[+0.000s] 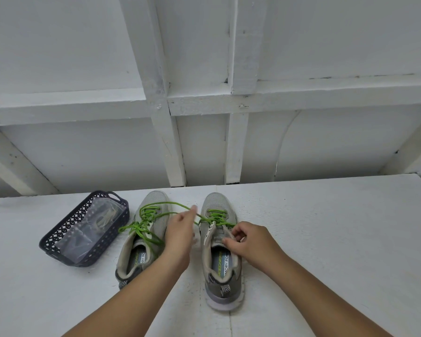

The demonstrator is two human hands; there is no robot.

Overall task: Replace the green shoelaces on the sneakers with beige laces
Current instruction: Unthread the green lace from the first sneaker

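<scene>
Head view. Two grey mesh sneakers stand side by side near the far edge of the white counter (326, 239), toes toward the wall. The left sneaker (144, 237) carries its green lace (147, 212) fully threaded, with loose ends trailing over its left side. The right sneaker (220, 249) is the one in hand: its green lace (216, 216) is in the lower eyelets only, the upper ones look emptied.

My left hand (180, 229) has a narrow grip, pinching a free run of that lace and drawing it up and leftward over the gap between the shoes. My right hand (247, 242) rests on the collar and tongue, fingers curled; it appears to pinch the tongue or the other lace end, which of the two I cannot tell.

Judgement on the step: unlacing, early in the task. I should hold the shoe down firmly with the right, pull one crossing at a time, and keep the drawn lace clear of the left sneaker's loops to avoid a tangle.

Near the counter's left edge sits a dark perforated basket (56, 235) holding a clear bag; the beige laces (105, 217) seem to be inside.

Surroundings: the counter is painted white, somewhat scuffed; behind it stands white-painted timber framing.
</scene>
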